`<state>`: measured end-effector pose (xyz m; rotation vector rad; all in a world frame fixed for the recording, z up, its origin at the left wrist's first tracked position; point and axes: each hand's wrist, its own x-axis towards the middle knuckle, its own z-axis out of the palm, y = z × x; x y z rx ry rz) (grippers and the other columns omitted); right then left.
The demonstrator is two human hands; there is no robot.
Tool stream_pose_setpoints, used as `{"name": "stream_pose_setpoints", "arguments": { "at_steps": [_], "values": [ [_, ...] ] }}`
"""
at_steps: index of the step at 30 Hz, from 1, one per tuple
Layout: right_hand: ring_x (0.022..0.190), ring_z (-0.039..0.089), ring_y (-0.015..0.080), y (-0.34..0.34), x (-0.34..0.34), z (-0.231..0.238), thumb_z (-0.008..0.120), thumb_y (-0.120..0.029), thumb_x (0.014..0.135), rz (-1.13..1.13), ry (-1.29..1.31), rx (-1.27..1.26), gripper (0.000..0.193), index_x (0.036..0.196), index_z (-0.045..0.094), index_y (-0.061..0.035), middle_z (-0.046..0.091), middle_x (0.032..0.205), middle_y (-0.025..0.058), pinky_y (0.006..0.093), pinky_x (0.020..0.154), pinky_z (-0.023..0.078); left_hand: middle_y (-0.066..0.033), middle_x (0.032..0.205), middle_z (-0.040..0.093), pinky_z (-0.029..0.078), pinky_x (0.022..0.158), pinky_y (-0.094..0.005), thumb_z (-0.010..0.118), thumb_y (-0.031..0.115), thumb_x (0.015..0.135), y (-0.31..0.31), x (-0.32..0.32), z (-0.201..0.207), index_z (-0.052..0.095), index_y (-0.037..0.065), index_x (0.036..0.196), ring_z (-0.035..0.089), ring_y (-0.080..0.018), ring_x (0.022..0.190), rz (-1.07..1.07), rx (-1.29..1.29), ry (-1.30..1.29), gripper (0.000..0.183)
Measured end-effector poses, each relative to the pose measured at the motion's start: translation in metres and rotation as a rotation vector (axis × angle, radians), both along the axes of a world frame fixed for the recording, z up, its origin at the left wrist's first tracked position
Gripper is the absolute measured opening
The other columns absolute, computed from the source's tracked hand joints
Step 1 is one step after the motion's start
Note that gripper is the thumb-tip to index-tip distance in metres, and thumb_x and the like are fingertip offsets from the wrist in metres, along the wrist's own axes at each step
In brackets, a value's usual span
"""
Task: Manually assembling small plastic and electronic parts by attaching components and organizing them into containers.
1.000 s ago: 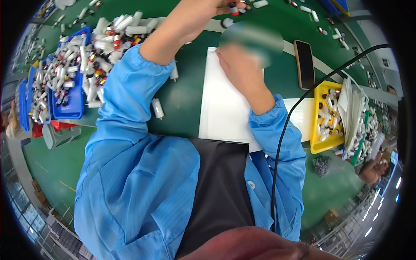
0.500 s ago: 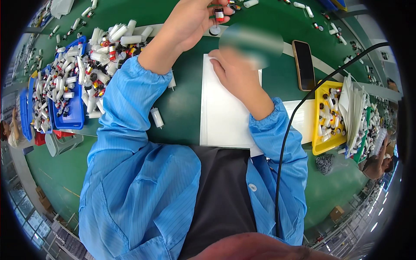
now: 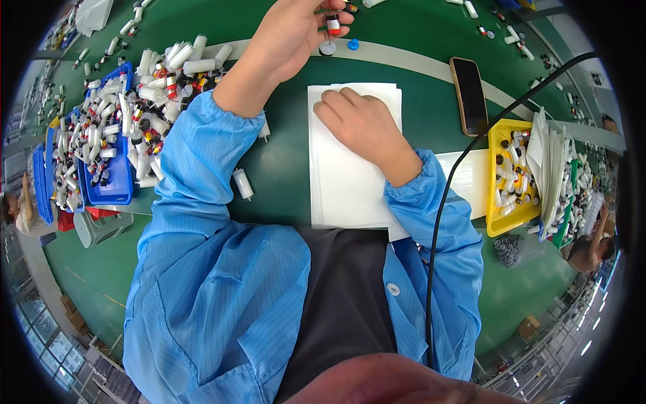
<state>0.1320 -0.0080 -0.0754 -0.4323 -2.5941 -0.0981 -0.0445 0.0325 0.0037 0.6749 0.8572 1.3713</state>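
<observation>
My left hand (image 3: 293, 40) is at the far side of the table, its fingers closed on small parts partly cut off by the top edge. Among them is a small black and red cylinder with a silvery band (image 3: 333, 25). A round white disc with a dark rim (image 3: 328, 48) hangs just below it, apparently on thin wires. My right hand (image 3: 363, 128) rests on a stack of white paper sheets (image 3: 346, 195), fingers curled under; anything inside them is hidden. Beyond the paper sits a small blue knob-like piece (image 3: 353, 44). A white tube with a thin tip (image 3: 243, 184) lies left of the sheets.
Blue trays (image 3: 111, 182) heaped with white tubes and red-black parts stand at left. A phone (image 3: 469, 97) lies at right, near a yellow tray (image 3: 494, 222) of small parts. A black cable (image 3: 447, 209) crosses my right side. More parts lie on the far green table.
My right hand has drawn back slightly toward me, with its fingers more curled on the paper. My left hand has shifted a little left, still holding the parts.
</observation>
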Motion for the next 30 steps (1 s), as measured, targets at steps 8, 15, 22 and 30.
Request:
{"name": "stream_pose_setpoints", "arguments": {
  "at_steps": [8,15,22,30],
  "values": [
    [0.062,0.064,0.0204,0.008,0.004,-0.004,0.072,-0.005,0.082,-0.147,0.550,-0.349,0.020,0.095,0.058,-0.0103,0.059,0.082,0.0065,0.0330,0.051,0.050,-0.0059,0.092,0.058,0.050,0.071,-0.0307,0.043,0.030,0.108,-0.006,-0.005,0.005,0.053,0.008,0.102,0.057,-0.0176,0.080,-0.030,-0.031,-0.054,0.025],
    [0.087,0.064,0.0160,0.027,0.006,0.029,0.077,-0.004,0.084,-0.119,1.215,-0.628,0.071,0.141,0.035,-0.0001,0.060,0.098,0.0113,0.0237,0.069,0.051,-0.0138,0.119,0.058,0.047,0.100,-0.0435,0.043,0.031,0.108,-0.006,0.009,0.002,0.053,0.002,0.122,0.055,-0.0295,0.120,-0.058,0.028,-0.387,0.035],
    [0.100,0.066,0.0236,0.028,0.014,0.009,0.077,0.010,0.077,-0.128,0.861,-0.456,0.101,0.155,0.014,-0.0044,0.039,0.133,0.0170,0.0328,0.089,0.052,-0.0164,0.138,0.051,0.047,0.102,-0.0383,0.045,0.024,0.108,-0.021,0.038,0.007,0.044,0.001,0.138,0.054,-0.0248,0.123,-0.226,-0.010,-0.418,0.038],
    [0.111,0.066,0.0285,0.030,0.030,0.019,0.059,0.013,0.087,0.072,1.207,-1.118,0.087,0.156,0.012,-0.0121,0.035,0.137,0.0156,0.0297,0.089,0.053,-0.0198,0.145,0.051,0.043,0.108,-0.0346,0.041,0.019,0.105,-0.013,0.021,-0.028,0.039,0.000,0.148,0.053,-0.0249,0.129,-0.493,0.059,-0.142,0.047]
  ]
}}
